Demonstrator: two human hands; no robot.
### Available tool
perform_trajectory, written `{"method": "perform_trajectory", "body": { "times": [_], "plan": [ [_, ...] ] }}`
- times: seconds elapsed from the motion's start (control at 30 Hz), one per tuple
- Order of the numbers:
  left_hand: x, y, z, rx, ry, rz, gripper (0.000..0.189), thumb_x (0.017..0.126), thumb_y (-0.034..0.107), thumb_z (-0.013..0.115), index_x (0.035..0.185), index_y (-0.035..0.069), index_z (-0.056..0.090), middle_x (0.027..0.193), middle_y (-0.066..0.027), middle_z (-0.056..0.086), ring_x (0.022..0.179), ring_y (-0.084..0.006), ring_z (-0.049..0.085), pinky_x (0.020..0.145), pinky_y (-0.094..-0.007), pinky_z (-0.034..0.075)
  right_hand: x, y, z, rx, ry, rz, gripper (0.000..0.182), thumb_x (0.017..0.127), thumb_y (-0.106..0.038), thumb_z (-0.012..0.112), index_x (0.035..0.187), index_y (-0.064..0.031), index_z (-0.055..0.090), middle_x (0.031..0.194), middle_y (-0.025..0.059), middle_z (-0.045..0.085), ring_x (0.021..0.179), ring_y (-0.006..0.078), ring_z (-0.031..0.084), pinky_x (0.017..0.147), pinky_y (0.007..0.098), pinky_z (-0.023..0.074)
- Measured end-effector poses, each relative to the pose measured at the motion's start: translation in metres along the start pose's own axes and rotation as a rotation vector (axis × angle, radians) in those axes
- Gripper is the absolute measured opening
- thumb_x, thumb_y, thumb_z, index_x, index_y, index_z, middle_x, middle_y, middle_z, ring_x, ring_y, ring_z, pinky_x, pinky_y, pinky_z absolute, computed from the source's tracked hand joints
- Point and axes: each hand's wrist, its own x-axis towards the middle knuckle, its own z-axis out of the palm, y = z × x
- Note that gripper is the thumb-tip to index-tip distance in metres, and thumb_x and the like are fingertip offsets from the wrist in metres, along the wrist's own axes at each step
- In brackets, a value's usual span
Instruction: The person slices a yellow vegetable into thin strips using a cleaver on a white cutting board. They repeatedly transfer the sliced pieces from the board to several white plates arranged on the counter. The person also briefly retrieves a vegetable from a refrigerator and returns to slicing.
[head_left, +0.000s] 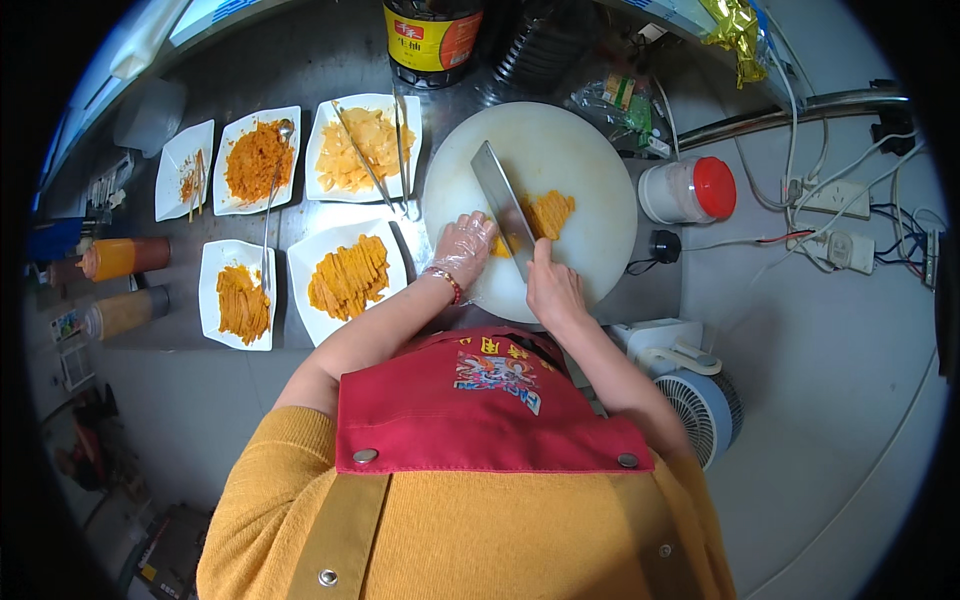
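A round white cutting board (592, 277) lies before me. My right hand (555, 292) is closed around the handle end of a cleaver (501, 202), whose blade slants over the board. Just left of the blade, my left hand (463, 249), in a clear plastic glove, presses on a piece of orange-yellow food (500, 245); its fingertips are close to the blade. Sliced orange-yellow food (550, 214) lies right of the blade. More slices (349, 277) lie on a white plate (300, 259) by my left forearm.
Left stand a smaller plate of slices (244, 304), a dish of orange-red minced food (259, 161) with a spoon, pale slices (364, 150) with tongs, and a dish with chopsticks (196, 184). Squeeze bottles (127, 259) are far left, a soy sauce bottle (433, 37) behind, a red-lidded jar (679, 190) right.
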Motion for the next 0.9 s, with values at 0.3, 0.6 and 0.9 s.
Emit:
{"method": "perform_trajectory", "body": {
  "times": [0.3, 0.6, 0.9],
  "plan": [
    [0.002, -0.005, 0.004, -0.040, 0.116, 0.043, 0.012, 0.085, 0.015, 0.055, 0.096, 0.011, 0.053, 0.098, -0.0090, 0.053, 0.094, -0.0280, 0.054, 0.076, -0.0418, 0.046, -0.008, 0.013, 0.027, -0.082, 0.108, -0.107, 0.024, 0.093, -0.012, 0.050, 0.107, -0.0003, 0.034, 0.070, 0.0278, 0.062, 0.066, 0.0503, 0.061, 0.063, 0.0596, 0.0463],
    [0.001, -0.009, 0.008, -0.023, 0.144, 0.057, 0.014, 0.084, 0.016, 0.055, 0.098, 0.011, 0.054, 0.098, -0.0094, 0.053, 0.093, -0.0277, 0.055, 0.075, -0.0424, 0.045, -0.008, -0.003, 0.000, -0.023, -0.004, -0.046, 0.021, 0.086, -0.002, 0.045, 0.104, 0.0011, 0.033, 0.077, 0.0303, 0.063, 0.075, 0.0506, 0.062, 0.070, 0.0615, 0.0449],
    [-0.002, -0.010, 0.015, -0.034, 0.179, 0.051, 0.012, 0.084, 0.017, 0.055, 0.095, 0.012, 0.054, 0.095, -0.0093, 0.053, 0.092, -0.0275, 0.055, 0.074, -0.0418, 0.046, -0.008, 0.012, 0.022, -0.076, 0.056, -0.118, 0.027, 0.094, -0.012, 0.050, 0.110, 0.0018, 0.034, 0.069, 0.0284, 0.061, 0.066, 0.0499, 0.061, 0.063, 0.0589, 0.0467]
  ]
}}
